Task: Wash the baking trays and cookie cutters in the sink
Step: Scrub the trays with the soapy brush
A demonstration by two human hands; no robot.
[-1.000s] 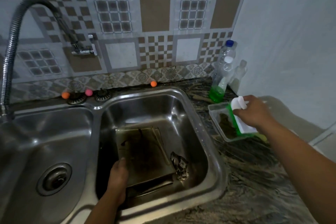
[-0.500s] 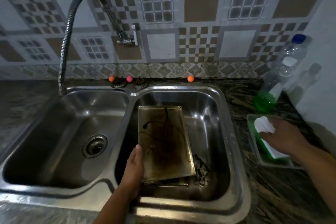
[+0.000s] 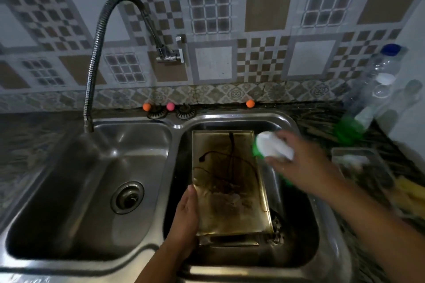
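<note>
A stained rectangular baking tray (image 3: 230,181) lies in the right basin of the double steel sink (image 3: 174,122), on top of a second tray whose near edge (image 3: 230,240) shows below it. My left hand (image 3: 187,216) grips the top tray's near-left edge. My right hand (image 3: 296,163) holds a white-and-green scrubbing brush (image 3: 266,145) over the tray's far-right corner. A crumpled metal piece (image 3: 278,227), perhaps a cookie cutter, sits at the tray's near-right corner.
A flexible tap (image 3: 96,53) arches over the left basin with its drain (image 3: 127,197). On the right counter stand a clear container (image 3: 358,167), a bottle of green liquid (image 3: 368,103) and a yellow sponge (image 3: 411,193). Small coloured balls (image 3: 170,106) line the sink's back edge.
My right hand has lifted the brush out of the container on the counter and carried it left over the right basin. My left hand still holds the tray.
</note>
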